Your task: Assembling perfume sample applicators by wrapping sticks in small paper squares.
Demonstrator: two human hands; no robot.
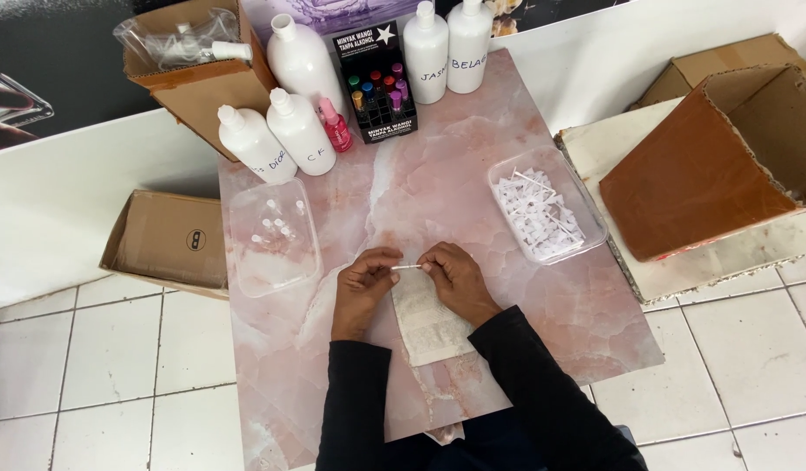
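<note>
My left hand (365,281) and my right hand (452,275) meet over the middle of a pink marbled tabletop (438,187). Between their fingertips they pinch a thin white stick-like piece (408,266), held level. Under the hands lies a strip of white paper (427,324) with small printed shapes. A clear tray (547,208) heaped with several small white pieces sits to the right. Left of my hands, another clear tray (272,235) holds several small clear vials.
Several white bottles (300,131) and a small pink bottle (336,126) stand at the back beside a black display box (374,83) of coloured vials. Open cardboard boxes sit at the back left (189,65), lower left (167,240) and right (725,157). White floor tiles surround the table.
</note>
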